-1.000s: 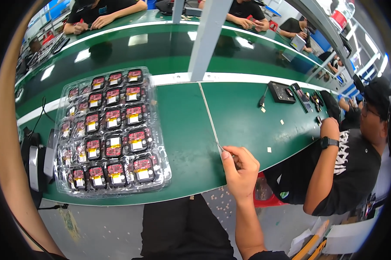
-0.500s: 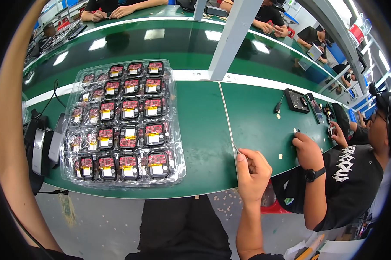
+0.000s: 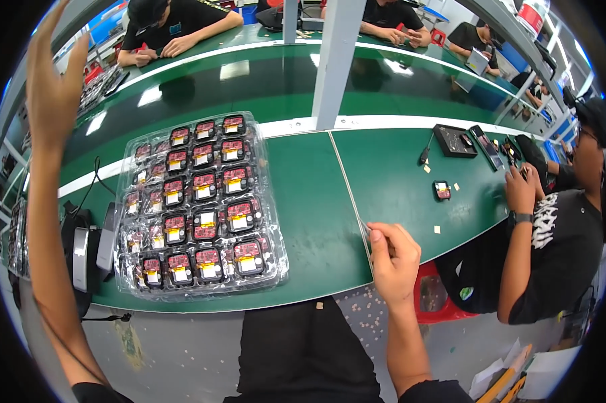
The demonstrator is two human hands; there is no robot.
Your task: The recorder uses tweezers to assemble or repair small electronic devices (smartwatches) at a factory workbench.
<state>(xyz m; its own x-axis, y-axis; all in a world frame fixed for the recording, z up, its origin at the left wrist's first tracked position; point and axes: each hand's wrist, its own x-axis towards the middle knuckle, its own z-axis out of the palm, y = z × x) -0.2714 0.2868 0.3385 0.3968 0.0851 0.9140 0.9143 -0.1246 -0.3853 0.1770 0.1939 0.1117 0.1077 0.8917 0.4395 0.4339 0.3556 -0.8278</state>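
Thin metal tool [image 3: 364,226]: over the green tabletop [image 3: 306,201], just beside the table seam [image 3: 344,172]; whether its tip touches the surface cannot be told.
Tool axis: slants up and to the left, tip away from the person, nearly following the seam.
Right hand [image 3: 393,258]: pinching the tool between thumb and forefinger, other fingers curled.
Left hand [image 3: 50,101]: raised at upper left, well apart from the tool, fingers extended, thumb spread away.
Clear plastic tray [image 3: 276,262]: left of the seam, longer side running away from the person.
Black-cased modules [image 3: 204,185]: rowed in the tray, most with white block toward the person; one faces the opposite way.
Lone module [image 3: 442,190]: right of the seam, among pale scraps.
Far edge: white rail [image 3: 283,127], grey post [image 3: 334,74], then a glossy green strip [image 3: 249,91] reflecting lamps.
Right side: co-worker in black [image 3: 558,248], wearing a watch, beside a red stool [image 3: 432,295]; black box [image 3: 455,141] and phone [image 3: 485,147] nearby.
Room: other people seated across; grey floor [image 3: 189,342] sprinkled with small scraps.
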